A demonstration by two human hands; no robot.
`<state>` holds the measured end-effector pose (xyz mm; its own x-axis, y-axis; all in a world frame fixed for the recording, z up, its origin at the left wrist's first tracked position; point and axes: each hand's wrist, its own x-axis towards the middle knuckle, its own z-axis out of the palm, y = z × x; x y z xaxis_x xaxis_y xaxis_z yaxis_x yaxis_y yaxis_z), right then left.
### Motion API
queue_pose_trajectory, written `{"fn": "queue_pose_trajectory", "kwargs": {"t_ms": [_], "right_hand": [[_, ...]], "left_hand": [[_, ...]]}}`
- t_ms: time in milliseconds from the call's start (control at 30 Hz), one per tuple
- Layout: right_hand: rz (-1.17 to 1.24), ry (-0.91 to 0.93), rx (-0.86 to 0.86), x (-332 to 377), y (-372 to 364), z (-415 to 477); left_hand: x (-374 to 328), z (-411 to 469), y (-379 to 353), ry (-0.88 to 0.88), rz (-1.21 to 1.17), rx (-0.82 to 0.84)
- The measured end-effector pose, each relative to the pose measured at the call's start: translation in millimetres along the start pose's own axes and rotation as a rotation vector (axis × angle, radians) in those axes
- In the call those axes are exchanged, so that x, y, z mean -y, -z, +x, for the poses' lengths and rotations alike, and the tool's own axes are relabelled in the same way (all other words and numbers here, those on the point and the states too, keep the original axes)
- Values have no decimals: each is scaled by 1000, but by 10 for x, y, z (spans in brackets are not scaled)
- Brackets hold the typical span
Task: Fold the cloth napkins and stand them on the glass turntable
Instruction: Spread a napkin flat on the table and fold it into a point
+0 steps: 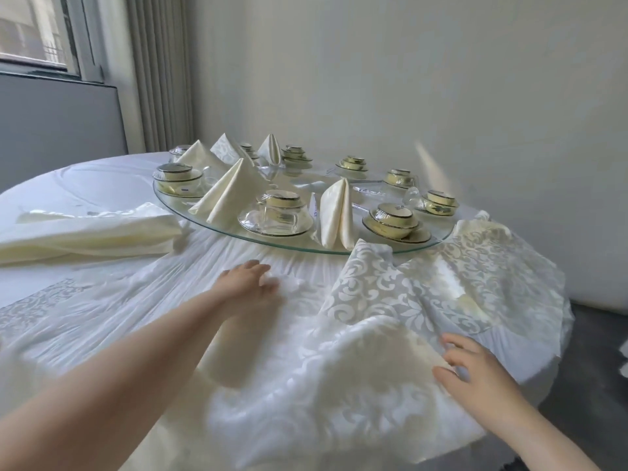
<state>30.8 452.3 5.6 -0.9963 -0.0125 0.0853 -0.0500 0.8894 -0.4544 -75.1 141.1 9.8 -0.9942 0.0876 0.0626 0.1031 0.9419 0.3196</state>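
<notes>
Up close, rumpled damask napkin (339,385) on the white tablecloth (85,185). Right hand (475,367) loose-fingered at its near edge, gripping nothing. Left hand (251,283) flat on the fabric, fingers straight. Beyond, folded napkins (234,190) upright on the glass turntable (289,241) among stacked bowls (394,219). Cream napkin pile (91,232) off left. Pale wall (407,79), pleated curtain (159,69), window (30,32) behind.

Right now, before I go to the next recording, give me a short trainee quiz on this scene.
1. True or false: the left hand holds a bowl.
2. The cream napkin stack lies: A) left of the turntable; B) on it; C) on the floor.
3. What stands between the cup set and the bowl set nearest the person?
Key: 1 false; 2 A; 3 a folded napkin.
</notes>
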Motion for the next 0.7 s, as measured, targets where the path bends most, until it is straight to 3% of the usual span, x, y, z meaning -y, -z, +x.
{"fn": "queue_pose_trajectory", "kwargs": {"t_ms": [233, 500, 700], "right_hand": [[65, 25, -44, 15, -51, 119], [30, 47, -83, 134, 37, 86], [20, 114, -91, 319, -28, 140]], "left_hand": [[201, 268, 16, 80, 61, -121], [308, 168, 203, 140, -79, -300], [960, -302, 705, 277, -105, -487]]}}
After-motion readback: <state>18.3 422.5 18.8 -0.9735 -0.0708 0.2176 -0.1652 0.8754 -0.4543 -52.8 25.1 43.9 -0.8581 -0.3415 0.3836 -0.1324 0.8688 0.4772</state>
